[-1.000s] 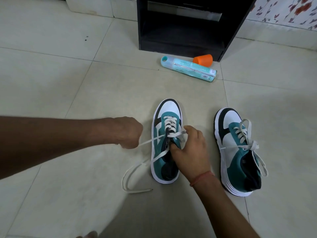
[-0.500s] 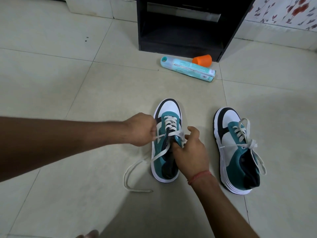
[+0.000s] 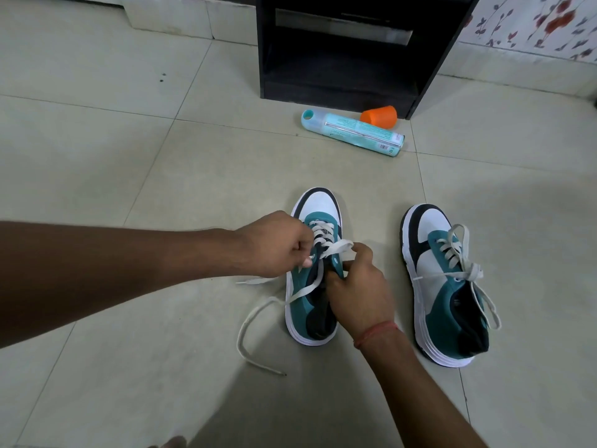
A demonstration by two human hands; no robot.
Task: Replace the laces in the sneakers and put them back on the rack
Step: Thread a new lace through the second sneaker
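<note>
Lace [image 3: 336,248], white, flat, which we judge limp and light, best taken near its tip: threaded through sneaker [image 3: 315,279] between our hands, left hand [image 3: 277,244] pinching it, right hand [image 3: 358,291] gripping the collar.

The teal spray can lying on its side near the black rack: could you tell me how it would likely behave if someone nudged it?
The teal spray can is a cylinder lying on smooth floor tiles, so it would probably roll sideways. Its orange cap lies off beside it, so it might knock that along. It probably stays rigid.
</note>
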